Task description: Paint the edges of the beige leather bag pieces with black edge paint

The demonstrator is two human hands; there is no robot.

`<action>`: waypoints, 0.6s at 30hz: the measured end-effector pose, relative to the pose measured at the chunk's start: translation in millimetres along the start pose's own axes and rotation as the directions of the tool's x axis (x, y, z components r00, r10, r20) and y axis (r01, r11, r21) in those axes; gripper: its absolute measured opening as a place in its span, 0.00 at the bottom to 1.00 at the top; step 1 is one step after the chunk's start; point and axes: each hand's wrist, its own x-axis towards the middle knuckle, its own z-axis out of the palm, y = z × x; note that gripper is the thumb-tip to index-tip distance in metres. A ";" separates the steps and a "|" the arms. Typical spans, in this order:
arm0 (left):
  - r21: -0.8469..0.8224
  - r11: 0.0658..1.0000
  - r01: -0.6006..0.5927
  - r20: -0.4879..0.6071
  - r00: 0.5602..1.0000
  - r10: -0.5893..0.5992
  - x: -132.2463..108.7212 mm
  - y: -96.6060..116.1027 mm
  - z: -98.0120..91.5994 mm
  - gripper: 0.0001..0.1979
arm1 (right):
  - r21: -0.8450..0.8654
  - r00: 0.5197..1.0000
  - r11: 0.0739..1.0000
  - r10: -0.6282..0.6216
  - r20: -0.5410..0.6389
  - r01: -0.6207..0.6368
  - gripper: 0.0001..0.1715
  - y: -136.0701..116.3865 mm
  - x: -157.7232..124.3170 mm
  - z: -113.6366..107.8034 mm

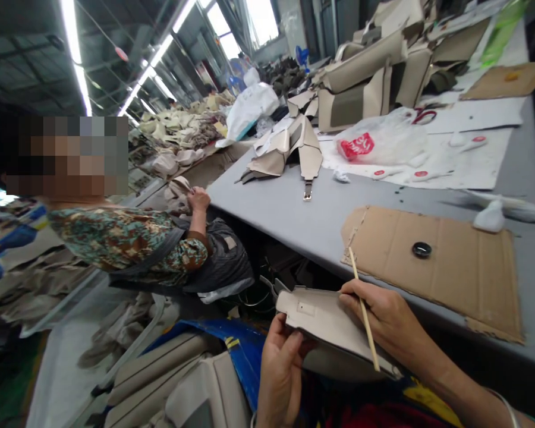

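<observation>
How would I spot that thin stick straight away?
Start at the grey table, with the nearer brown cardboard sheet on it. Just below that sheet in the picture, the right hand holds the stick. It is slim, straight and yellowish, unlike the broad beige panel behind it.

Showing no readable text.
Displaying a red print [355, 146], blurring beyond reading, on the clear plastic bag [399, 138]; carrying small red marks [421, 173], likewise defying reading, on white objects [457, 140] nearby.
</observation>
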 end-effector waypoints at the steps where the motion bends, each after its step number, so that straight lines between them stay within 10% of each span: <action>1: -0.028 0.999 0.017 0.021 1.000 -0.016 1.6 2.8 0.7 0.20 | -0.005 1.000 1.000 0.014 -0.011 -0.014 0.12 1.3 0.7 -0.5; 18: 0.034 0.996 0.079 0.132 0.988 -0.083 -8.9 14.8 -3.8 0.15 | -0.003 0.999 0.999 -0.033 -0.036 0.032 0.11 4.5 -21.0 -3.8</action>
